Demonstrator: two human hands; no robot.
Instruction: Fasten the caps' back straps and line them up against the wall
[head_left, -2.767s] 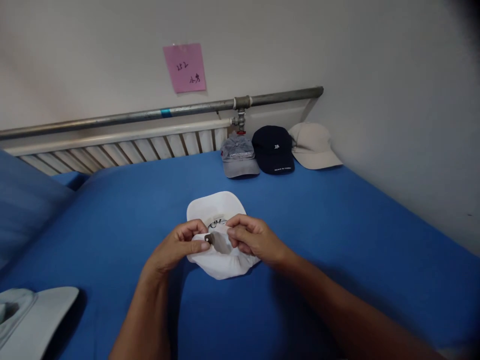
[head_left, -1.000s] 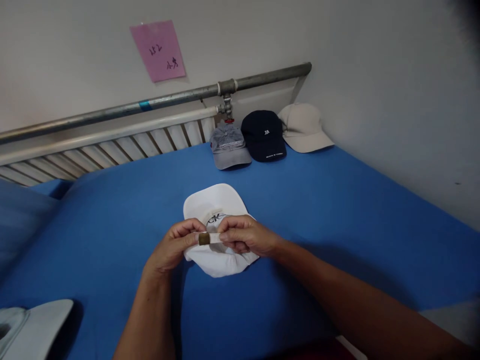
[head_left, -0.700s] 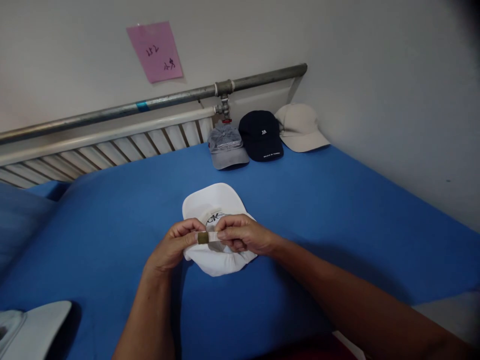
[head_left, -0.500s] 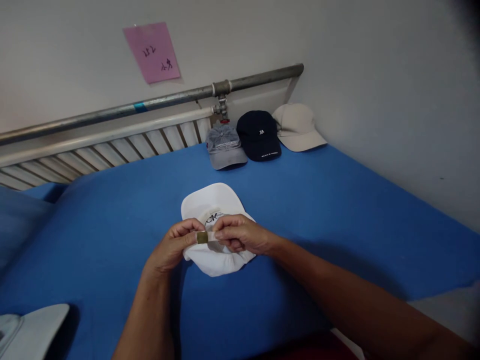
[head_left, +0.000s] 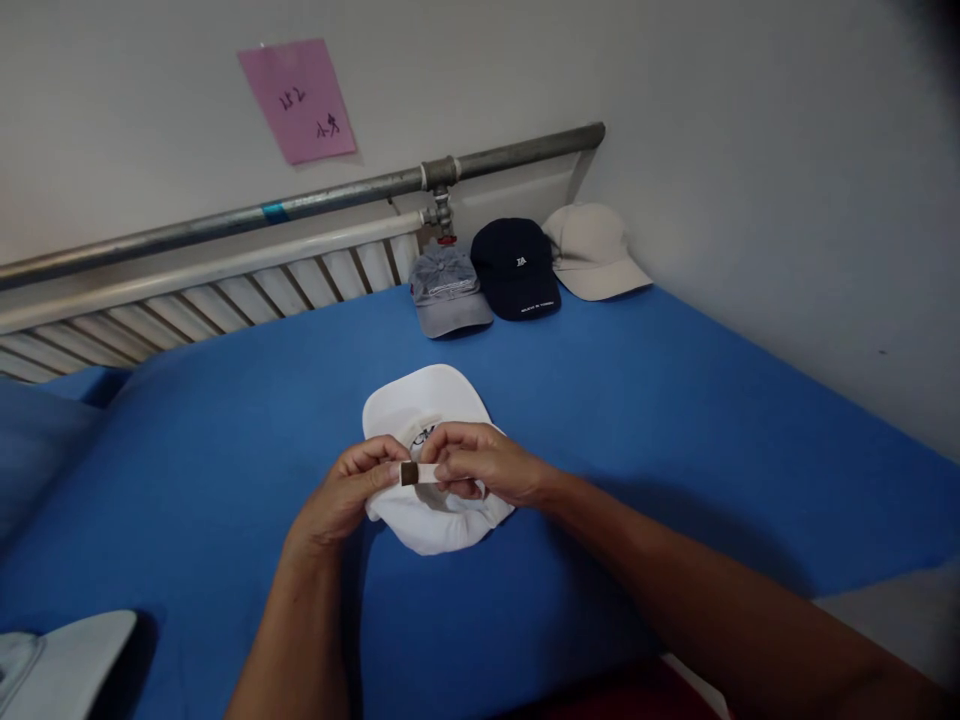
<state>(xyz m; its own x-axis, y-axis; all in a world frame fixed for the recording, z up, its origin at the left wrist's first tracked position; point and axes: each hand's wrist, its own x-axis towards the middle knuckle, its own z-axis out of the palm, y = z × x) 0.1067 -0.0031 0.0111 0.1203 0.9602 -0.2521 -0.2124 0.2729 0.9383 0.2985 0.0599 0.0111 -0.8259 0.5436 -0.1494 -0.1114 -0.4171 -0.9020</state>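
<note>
A white baseball cap (head_left: 427,395) lies on the blue surface with its brim pointing away from me. Dark letters show inside it, partly covered by my fingers. My left hand (head_left: 352,490) pinches the end of the cap's back strap beside a brass-coloured buckle (head_left: 409,473). From the buckle a short white strap (head_left: 428,473) runs to the right, and its other part is closed between the thumb and fingers of my right hand (head_left: 484,465). The hands are a small gap apart, above the cap's rear opening.
Along the wall stand a grey cap (head_left: 450,290), a navy cap (head_left: 516,268) and a beige cap (head_left: 598,252). A pale cap (head_left: 71,660) is cut off at lower left. Behind the blue cover (head_left: 247,430) are a radiator (head_left: 225,290) and a metal pipe (head_left: 337,197).
My right hand has shifted slightly to the right along the strap, so a little more white strap shows beside the buckle. The left hand keeps its pinch. The view has moved slightly.
</note>
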